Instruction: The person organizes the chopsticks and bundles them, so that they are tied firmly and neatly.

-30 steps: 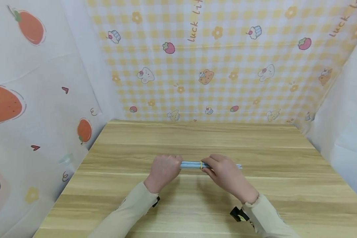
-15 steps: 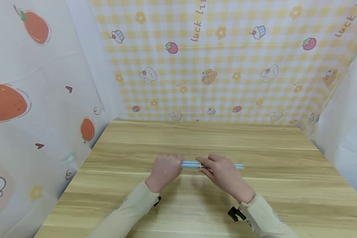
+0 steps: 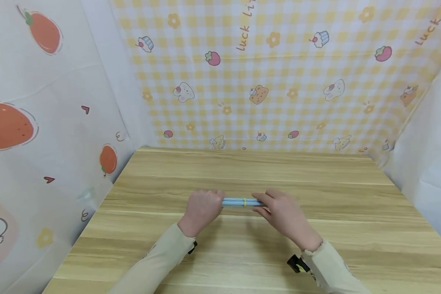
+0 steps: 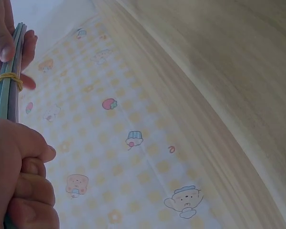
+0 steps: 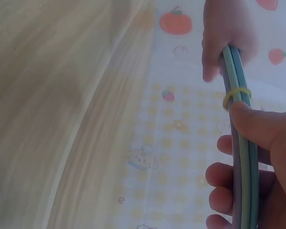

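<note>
A bundle of slim chopsticks lies level between the two hands, over the middle of the table. In the wrist views the sticks show green, teal and greyish purple. A yellow rubber band circles them between the hands. My left hand grips one end in a fist, fingers curled right round, as the left wrist view also shows. My right hand holds the other part, its thumb along the front near the band and its fingers behind. The bundle's right end is hidden by this hand in the head view.
The wood-grain table stretches out on all sides of the hands. Behind it hangs a yellow checked cloth, with a white printed cloth at the left and a plain white one at the right.
My right hand's fingertips first moved left past the rubber band, then back right, leaving the band uncovered. The band sits slightly nearer my left hand. The chopstick tips beyond my right hand are now hidden.
</note>
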A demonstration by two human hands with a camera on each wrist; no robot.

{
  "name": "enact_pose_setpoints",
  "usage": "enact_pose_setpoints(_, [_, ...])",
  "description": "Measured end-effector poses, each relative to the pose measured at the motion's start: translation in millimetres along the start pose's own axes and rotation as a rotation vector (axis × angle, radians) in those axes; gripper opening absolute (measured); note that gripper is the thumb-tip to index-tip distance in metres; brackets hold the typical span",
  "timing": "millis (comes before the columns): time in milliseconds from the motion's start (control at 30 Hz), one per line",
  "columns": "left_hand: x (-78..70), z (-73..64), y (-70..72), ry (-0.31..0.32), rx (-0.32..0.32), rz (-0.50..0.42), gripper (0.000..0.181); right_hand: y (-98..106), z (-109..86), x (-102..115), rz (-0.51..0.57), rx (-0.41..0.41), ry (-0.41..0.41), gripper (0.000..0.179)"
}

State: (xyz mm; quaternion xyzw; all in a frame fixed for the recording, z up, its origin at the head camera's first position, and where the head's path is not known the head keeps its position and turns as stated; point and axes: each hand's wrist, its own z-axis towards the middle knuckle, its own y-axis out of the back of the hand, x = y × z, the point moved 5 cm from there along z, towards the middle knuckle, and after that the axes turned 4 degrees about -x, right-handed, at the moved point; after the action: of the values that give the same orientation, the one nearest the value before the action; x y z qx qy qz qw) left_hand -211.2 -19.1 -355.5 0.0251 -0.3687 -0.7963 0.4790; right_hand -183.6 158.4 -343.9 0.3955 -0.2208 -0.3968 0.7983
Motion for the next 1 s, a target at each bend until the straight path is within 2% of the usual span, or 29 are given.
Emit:
enact_pose_setpoints(233, [2.9,-2.9,-4.1,-0.001,0.042,0.007,0.038,2,-7.4,-10,0.045,0.029,-0.043,0.026])
enact_pose_setpoints(533, [4.3,-5.3,-3.8,-0.016,0.061,-0.019,0.028,0,-8.7,-10,0.058,0.042,-0.053,0.022])
enact_pose_setpoints(800, [4.4,-8.2,-5.3,-0.053,0.1,-0.103,0.051,-5,-9.3,-12,0.045,0.059,-0.063,0.021])
enact_pose_setpoints(1000, [5.1,-10.4,-8.5,-0.036,0.134,-0.194,0.046,-7,-11.6,-15,0.052,0.059,-0.067,0.021])
